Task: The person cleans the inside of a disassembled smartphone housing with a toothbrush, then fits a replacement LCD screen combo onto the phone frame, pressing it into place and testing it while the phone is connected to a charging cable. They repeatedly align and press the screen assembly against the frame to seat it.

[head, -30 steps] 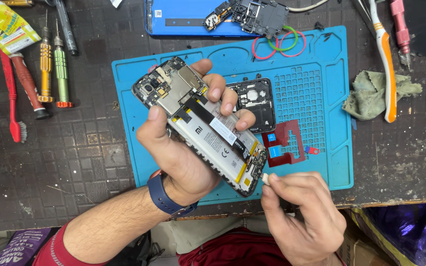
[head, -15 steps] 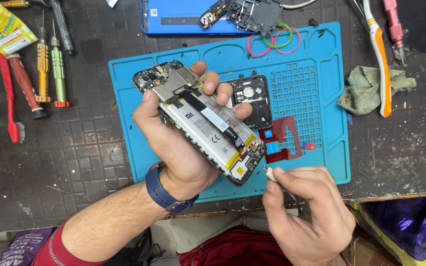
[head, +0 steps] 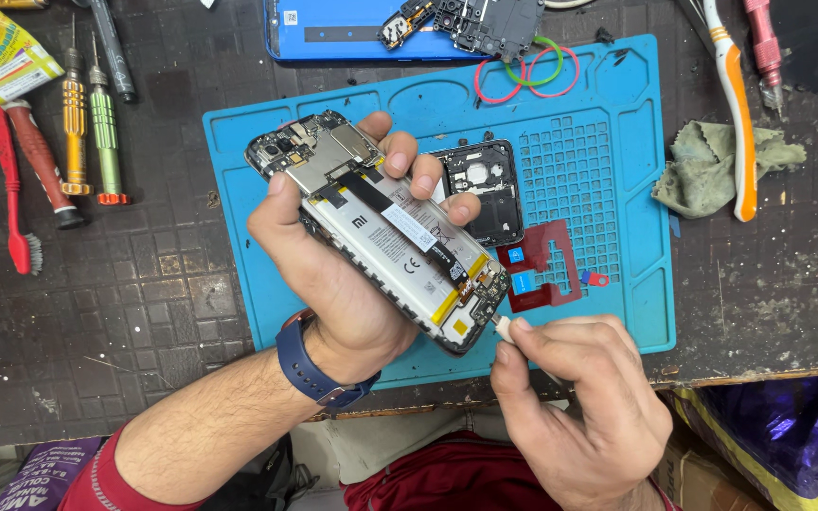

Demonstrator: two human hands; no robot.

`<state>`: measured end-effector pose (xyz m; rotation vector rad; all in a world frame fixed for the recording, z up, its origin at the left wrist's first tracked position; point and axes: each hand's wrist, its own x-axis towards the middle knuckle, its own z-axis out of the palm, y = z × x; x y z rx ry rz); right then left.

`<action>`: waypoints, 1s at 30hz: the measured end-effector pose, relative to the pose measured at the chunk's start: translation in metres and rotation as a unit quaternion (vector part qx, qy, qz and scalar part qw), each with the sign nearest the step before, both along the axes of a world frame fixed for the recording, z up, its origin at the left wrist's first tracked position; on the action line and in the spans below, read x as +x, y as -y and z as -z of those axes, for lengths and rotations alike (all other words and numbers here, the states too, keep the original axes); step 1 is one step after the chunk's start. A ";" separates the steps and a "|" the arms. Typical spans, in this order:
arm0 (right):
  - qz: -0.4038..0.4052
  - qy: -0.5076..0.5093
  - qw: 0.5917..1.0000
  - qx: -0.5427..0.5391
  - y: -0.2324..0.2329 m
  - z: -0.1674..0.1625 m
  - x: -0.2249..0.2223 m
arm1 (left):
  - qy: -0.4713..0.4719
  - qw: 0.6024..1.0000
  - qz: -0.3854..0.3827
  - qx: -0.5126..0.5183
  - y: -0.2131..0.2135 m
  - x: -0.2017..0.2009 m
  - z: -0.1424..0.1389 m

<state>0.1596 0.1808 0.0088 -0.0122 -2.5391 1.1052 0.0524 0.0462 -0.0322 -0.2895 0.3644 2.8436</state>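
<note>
left hand (head: pixel 333 284) clamps the opened phone (head: pixel 381 227) by its edges (looks light but fragile, exposed boards), right hand (head: pixel 579 397) pinches a small white pry tool (head: pixel 504 327) at its bottom corner.

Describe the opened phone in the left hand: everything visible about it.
The opened phone has its back cover off, showing a silvery battery crossed by a black flex strip, metal shields and camera parts at the upper end, and a small board with yellow tape at the lower end. It lies tilted diagonally above the blue mat, gripped by the left hand, fingers curled over its far edge. The right hand puts a small pale tool tip at its lower corner.
</note>
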 end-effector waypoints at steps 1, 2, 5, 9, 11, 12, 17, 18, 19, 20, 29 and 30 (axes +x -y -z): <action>0.000 0.002 1.000 0.004 0.000 0.001 0.001 | -0.010 1.000 -0.001 -0.007 0.001 0.000 -0.001; 0.003 0.004 1.000 -0.011 -0.001 0.001 0.001 | -0.001 0.999 0.002 -0.037 0.000 0.001 -0.002; 0.016 0.021 0.997 -0.078 -0.002 0.004 0.004 | 0.007 0.997 0.010 -0.075 0.002 0.001 -0.005; 0.031 0.059 0.984 -0.166 -0.004 0.004 0.009 | -0.039 0.999 0.022 -0.004 0.003 -0.005 -0.004; 0.033 0.066 0.981 -0.179 -0.007 0.004 0.010 | -0.060 0.997 0.030 -0.024 0.004 -0.006 -0.003; 0.035 0.069 0.980 -0.185 -0.008 0.004 0.010 | -0.069 0.995 0.034 -0.060 0.006 -0.006 -0.003; 0.030 0.065 0.976 -0.206 -0.009 0.002 0.008 | -0.053 0.992 0.037 -0.112 0.008 -0.007 -0.003; 0.037 0.067 0.975 -0.207 -0.010 0.001 0.008 | -0.058 0.991 0.042 -0.110 0.007 -0.007 -0.004; 0.045 0.070 0.975 -0.204 -0.009 0.000 0.008 | -0.054 0.991 0.046 -0.111 0.007 -0.007 -0.004; 0.054 0.074 0.975 -0.201 -0.010 -0.001 0.007 | -0.050 0.991 0.050 -0.111 0.006 -0.007 -0.005; 0.084 0.093 0.977 -0.171 -0.014 -0.007 0.004 | -0.028 0.991 0.079 -0.104 0.008 -0.008 -0.006; 0.071 0.089 0.979 -0.170 -0.015 -0.007 0.004 | -0.028 0.991 0.080 -0.106 0.008 -0.007 -0.006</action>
